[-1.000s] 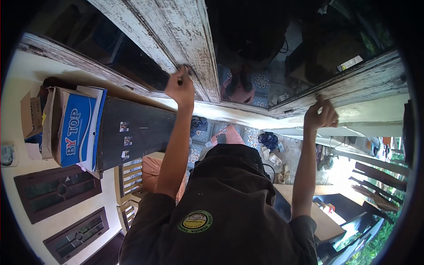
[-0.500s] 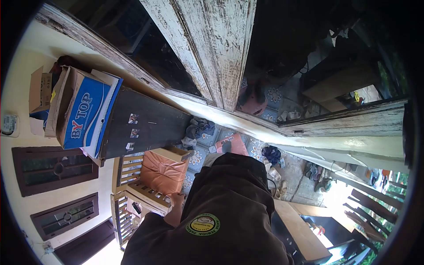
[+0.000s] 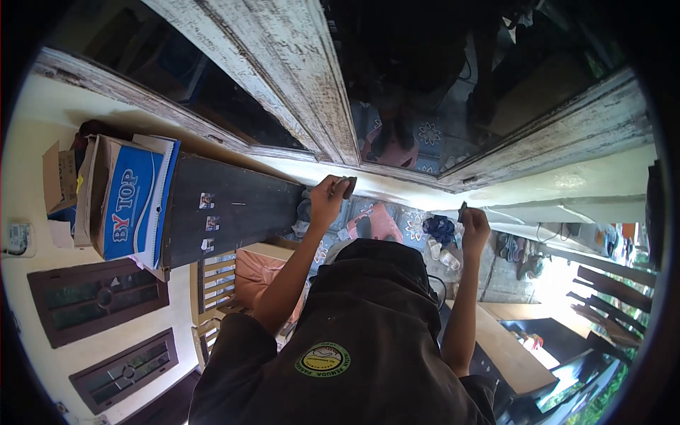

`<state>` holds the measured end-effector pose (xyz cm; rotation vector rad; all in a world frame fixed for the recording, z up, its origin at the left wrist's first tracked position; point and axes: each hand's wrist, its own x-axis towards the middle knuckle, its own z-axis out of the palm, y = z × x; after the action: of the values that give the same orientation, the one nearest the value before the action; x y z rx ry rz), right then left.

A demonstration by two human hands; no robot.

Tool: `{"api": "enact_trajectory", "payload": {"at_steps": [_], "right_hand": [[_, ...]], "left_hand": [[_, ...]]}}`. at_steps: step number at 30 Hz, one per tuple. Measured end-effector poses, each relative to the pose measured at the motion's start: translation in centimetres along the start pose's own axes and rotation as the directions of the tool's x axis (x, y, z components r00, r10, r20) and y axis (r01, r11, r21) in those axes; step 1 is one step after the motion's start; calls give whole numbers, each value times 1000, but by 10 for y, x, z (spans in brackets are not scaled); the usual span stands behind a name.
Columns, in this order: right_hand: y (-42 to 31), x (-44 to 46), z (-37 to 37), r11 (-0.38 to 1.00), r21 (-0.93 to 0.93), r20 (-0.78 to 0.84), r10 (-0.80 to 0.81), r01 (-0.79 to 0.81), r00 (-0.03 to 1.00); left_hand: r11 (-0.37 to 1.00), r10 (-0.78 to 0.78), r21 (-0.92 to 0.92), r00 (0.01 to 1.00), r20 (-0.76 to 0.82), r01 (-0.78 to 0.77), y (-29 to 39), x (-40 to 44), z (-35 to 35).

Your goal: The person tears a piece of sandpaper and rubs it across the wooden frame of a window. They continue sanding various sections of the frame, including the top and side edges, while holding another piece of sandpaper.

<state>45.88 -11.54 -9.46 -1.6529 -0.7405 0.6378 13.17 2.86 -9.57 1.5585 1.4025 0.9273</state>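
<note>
My left hand [image 3: 327, 200] is raised in front of the low wall, fingers closed on a small dark brown piece [image 3: 347, 188] of unclear kind. On the other side, my right hand [image 3: 476, 228] is also closed, and a small dark flat piece [image 3: 462, 210] sticks up from its fingers. Both hands are held apart, near the weathered window frame [image 3: 304, 85] with its worn white paint. Neither hand visibly touches the frame. Dark window glass [image 3: 418, 92] shows reflections.
A dark cabinet [image 3: 234, 205] stands at the left with a blue "BY TOP" box [image 3: 127, 202] on it. Behind my left arm is a wooden bench with an orange cushion [image 3: 258, 276]. A pink mat [image 3: 382, 221], dark bundled cloth [image 3: 440, 228] and shoes lie on the floor.
My left hand has risen from beside the bench to the wall below the window. My right hand has come into view, raised. The view has turned slightly.
</note>
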Motion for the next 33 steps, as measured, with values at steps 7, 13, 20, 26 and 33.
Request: {"api": "enact_trajectory", "payload": {"at_steps": [7,13,20,26,33], "right_hand": [[-109,-63,56,830,443,254,248,-340,935],[-123,-87,62,596,546,505,328,-589,799],[-106,-87,30,587,583,434,360,-562,826],[-100,-99,4,582,609,312,448,-538,838],[-79,-105,-24,727,492,249,410,-480,877]], "left_hand": [[95,-72,-783,788,611,615,81,-51,37],[130,-212,-633,646,734,763,89,-82,51],[281,-155,-615,667,729,737,92,-93,58],[342,-236,-572,657,716,746,98,-114,83],[596,-247,-378,610,752,708,123,-104,110]]}}
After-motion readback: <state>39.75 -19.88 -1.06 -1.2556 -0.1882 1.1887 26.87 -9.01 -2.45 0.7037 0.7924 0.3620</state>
